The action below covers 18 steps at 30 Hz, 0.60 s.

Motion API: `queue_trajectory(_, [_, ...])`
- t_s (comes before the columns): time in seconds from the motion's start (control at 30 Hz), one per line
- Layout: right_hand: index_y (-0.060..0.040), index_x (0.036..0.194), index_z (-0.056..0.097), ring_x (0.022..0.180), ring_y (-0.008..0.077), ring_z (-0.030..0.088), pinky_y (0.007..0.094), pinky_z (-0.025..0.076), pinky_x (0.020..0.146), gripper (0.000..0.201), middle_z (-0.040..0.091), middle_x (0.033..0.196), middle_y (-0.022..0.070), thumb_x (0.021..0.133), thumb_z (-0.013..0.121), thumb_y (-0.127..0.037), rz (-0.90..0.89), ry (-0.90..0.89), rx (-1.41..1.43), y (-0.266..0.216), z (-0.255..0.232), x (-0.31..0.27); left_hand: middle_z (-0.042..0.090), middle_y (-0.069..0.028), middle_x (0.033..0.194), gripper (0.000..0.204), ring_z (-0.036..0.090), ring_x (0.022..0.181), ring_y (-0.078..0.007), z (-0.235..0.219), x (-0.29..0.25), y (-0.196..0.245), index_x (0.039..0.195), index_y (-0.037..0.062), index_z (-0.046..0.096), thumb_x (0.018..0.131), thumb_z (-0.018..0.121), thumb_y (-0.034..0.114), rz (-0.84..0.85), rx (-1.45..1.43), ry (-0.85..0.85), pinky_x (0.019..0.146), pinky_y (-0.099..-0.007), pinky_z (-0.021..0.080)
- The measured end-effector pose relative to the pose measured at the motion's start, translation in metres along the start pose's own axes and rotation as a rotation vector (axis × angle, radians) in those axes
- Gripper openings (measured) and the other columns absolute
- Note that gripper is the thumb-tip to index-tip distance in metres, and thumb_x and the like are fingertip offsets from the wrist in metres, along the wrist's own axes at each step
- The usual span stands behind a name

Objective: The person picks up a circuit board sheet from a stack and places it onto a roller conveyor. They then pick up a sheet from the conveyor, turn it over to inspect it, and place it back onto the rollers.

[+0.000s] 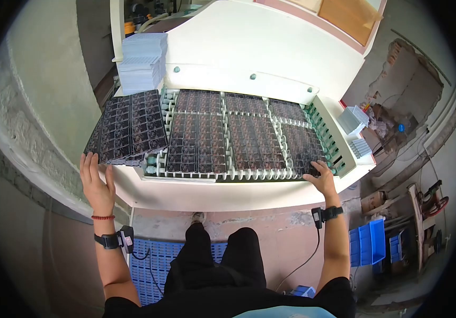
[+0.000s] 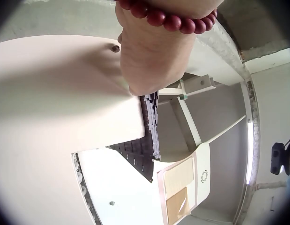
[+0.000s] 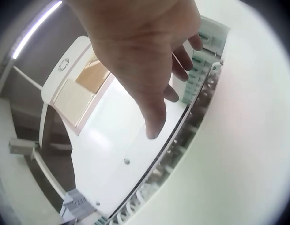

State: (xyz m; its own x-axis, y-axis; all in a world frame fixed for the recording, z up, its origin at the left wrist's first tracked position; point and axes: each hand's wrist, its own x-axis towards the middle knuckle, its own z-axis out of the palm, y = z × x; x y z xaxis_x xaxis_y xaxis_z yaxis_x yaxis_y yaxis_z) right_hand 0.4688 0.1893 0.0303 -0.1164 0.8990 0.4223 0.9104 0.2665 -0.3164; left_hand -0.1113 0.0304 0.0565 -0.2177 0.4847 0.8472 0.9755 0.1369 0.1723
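Note:
Dark patterned panels (image 1: 197, 142) lie in two rows on the machine's white rollers (image 1: 228, 139). My right hand (image 1: 322, 179) touches the near edge of the rightmost front panel (image 1: 301, 147), fingers spread; in the right wrist view the hand (image 3: 149, 61) reaches over the roller bed, thumb apart from the fingers. At the left end a stack of similar dark panels (image 1: 132, 124) sits, slightly fanned. My left hand (image 1: 98, 185) is at its near left corner, fingers extended. The left wrist view shows the left hand (image 2: 156, 58) against the stack's edge (image 2: 152, 126), its fingers hidden.
A pile of pale sheets (image 1: 142, 62) stands behind the dark stack. The machine's white cover (image 1: 238, 53) rises behind the rollers. White trays (image 1: 352, 121) rest at the right end. Blue bins (image 1: 366, 243) stand at lower right, and a blue slatted mat (image 1: 153, 265) lies on the floor.

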Motion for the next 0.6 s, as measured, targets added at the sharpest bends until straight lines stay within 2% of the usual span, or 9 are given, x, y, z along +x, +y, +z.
queue_trajectory(0.1, [-0.0020,0.105,0.060,0.105,0.0364,0.051,0.0391,0.041,0.089,0.061,0.050,0.118,0.0222,0.059,0.077,-0.038,0.041,-0.050,0.100,-0.001,-0.001,0.016,0.048,-0.0164,0.119,0.037,0.040,0.117,-0.0356,0.000,0.001,0.000,0.113,-0.0007,0.049,0.080,0.059,0.012,-0.018,0.010,0.019,0.094,-0.0409,0.037])
queue_trajectory(0.13, [-0.0025,0.108,0.059,0.110,0.0323,0.049,0.0355,0.040,0.090,0.058,0.051,0.118,0.0205,0.063,0.076,-0.034,0.044,-0.074,0.045,0.001,-0.001,0.022,0.048,-0.0163,0.118,0.037,0.040,0.117,-0.0358,0.000,0.001,0.001,0.112,-0.0005,0.049,0.079,0.060,0.012,-0.021,-0.001,0.019,0.094,-0.0409,0.037])
queue_trajectory(0.23, [0.0001,0.103,0.060,0.105,0.0334,0.052,0.0370,0.041,0.090,0.057,0.054,0.112,0.0226,0.061,0.077,-0.034,0.059,-0.115,0.075,0.003,0.005,0.038,0.051,-0.0157,0.116,0.037,0.042,0.116,-0.0360,-0.003,0.002,0.002,0.110,0.0011,0.052,0.075,0.061,0.008,-0.052,-0.037,0.039,0.094,-0.0409,0.037])
queue_trajectory(0.27, [0.0003,0.102,0.061,0.103,0.0327,0.053,0.0365,0.042,0.088,0.053,0.056,0.109,0.0221,0.062,0.076,-0.032,-0.019,-0.093,0.043,-0.008,0.008,0.043,0.050,-0.0155,0.116,0.038,0.042,0.116,-0.0353,-0.001,0.002,0.000,0.110,0.0017,0.053,0.074,0.062,0.008,-0.084,-0.043,0.040,0.094,-0.0404,0.037])
queue_trajectory(0.37, [0.0014,0.097,0.061,0.095,0.0326,0.057,0.0353,0.044,0.081,0.042,0.059,0.101,0.0205,0.067,0.074,-0.026,-0.113,-0.154,0.134,-0.085,0.000,0.048,0.051,-0.0145,0.114,0.037,0.043,0.115,-0.0348,-0.006,0.004,-0.001,0.107,0.0035,0.055,0.072,0.065,0.012,-0.084,-0.073,0.051,0.091,-0.0399,0.040])
queue_trajectory(0.4, [0.0012,0.096,0.061,0.089,0.0278,0.059,0.0332,0.045,0.078,0.038,0.061,0.096,0.0169,0.069,0.072,-0.023,-0.171,-0.165,0.154,-0.097,0.009,0.053,0.051,-0.0144,0.113,0.038,0.043,0.114,-0.0351,-0.009,0.004,0.000,0.107,0.0049,0.055,0.072,0.065,0.014,-0.087,-0.068,0.032,0.088,-0.0401,0.042])
queue_trajectory(0.43, [0.0012,0.096,0.061,0.089,0.0278,0.059,0.0332,0.045,0.078,0.038,0.061,0.096,0.0169,0.069,0.072,-0.023,-0.200,-0.184,0.165,-0.115,0.018,0.058,0.051,-0.0149,0.113,0.039,0.043,0.114,-0.0356,-0.009,0.004,0.001,0.108,0.0076,0.055,0.072,0.066,0.016,-0.081,-0.044,0.015,0.085,-0.0399,0.044])
queue_trajectory(0.5, [0.0018,0.096,0.061,0.087,0.0214,0.059,0.0311,0.046,0.076,0.035,0.062,0.093,0.0126,0.074,0.069,-0.023,-0.107,-0.450,0.542,-0.162,0.031,0.062,0.051,-0.0154,0.114,0.041,0.043,0.114,-0.0360,-0.009,0.004,0.000,0.110,0.0098,0.055,0.072,0.066,0.018,-0.061,-0.031,0.001,0.083,-0.0400,0.045])
queue_trajectory(0.6, [0.0044,0.101,0.059,0.084,0.0159,0.058,0.0270,0.047,0.072,0.037,0.062,0.088,0.0086,0.080,0.064,-0.025,-0.240,-0.589,0.678,-0.246,0.037,0.074,0.051,-0.0155,0.115,0.042,0.043,0.114,-0.0359,-0.011,0.003,-0.003,0.110,0.0122,0.055,0.071,0.067,0.019,-0.057,-0.045,-0.024,0.083,-0.0397,0.046])
